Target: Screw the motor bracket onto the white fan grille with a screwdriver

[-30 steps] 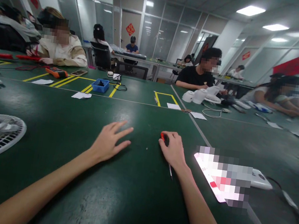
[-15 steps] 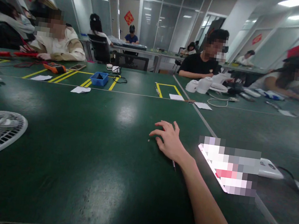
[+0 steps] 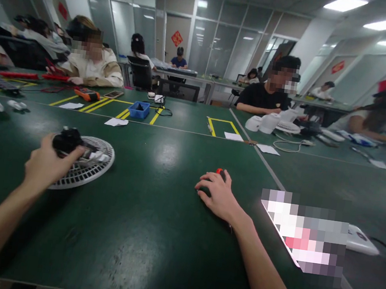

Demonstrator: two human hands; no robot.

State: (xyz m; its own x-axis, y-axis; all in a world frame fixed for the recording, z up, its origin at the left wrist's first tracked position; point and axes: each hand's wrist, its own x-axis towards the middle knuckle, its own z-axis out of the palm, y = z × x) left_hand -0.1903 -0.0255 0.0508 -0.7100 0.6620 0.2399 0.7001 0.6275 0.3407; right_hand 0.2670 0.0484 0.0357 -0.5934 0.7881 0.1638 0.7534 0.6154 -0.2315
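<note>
My left hand (image 3: 49, 160) is closed around a black fan motor (image 3: 67, 140), thumb on its right side and fingers behind it. Beneath and beside the motor lies a round white fan grille (image 3: 93, 176) with pale wires bunched on it. My right hand (image 3: 217, 191) rests palm down at the table's middle, fingers curled over a screwdriver (image 3: 219, 171). Its red and black handle shows beyond the knuckles and a thin metal tip by the wrist; the palm hides the rest.
A lit phone-like screen (image 3: 280, 238), partly blurred, and a white device (image 3: 362, 240) lie to the right on the green table (image 3: 151, 234). Farther back are a blue bin (image 3: 138, 110), paper slips (image 3: 116, 122) and white parts (image 3: 269, 123). Several people sit around.
My left hand has come into view, gripping the motor on the grille. The view has swung left. The screwdriver's red handle end now shows by my right hand.
</note>
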